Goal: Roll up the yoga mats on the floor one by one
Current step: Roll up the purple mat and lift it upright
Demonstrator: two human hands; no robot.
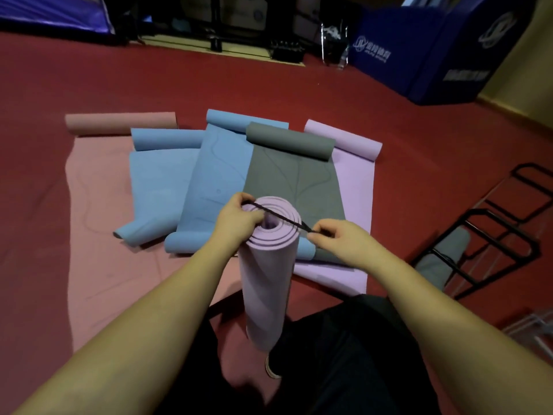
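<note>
Rolled lilac mat stands upright between our hands

Rolled lilac foam yoga mat [264,283] stands on end just in front of our knees, its spiral top facing up at us. We curl our left hand [236,221] around the top rim of the roll, and its fingertips pinch one end of a thin black strap [276,216] that crosses the spiral. Our right hand [341,239] pinches the other end of the strap, just beside the roll.

Beyond it, five partly unrolled mats overlap on the dark red floor [419,139]: a salmon-pink mat [98,187] at the left, a light blue mat [158,181], a second blue mat [218,175], a grey mat [299,181] and a flat lilac mat [354,181] at the right. A black metal rack [490,232] lies to our right.
</note>
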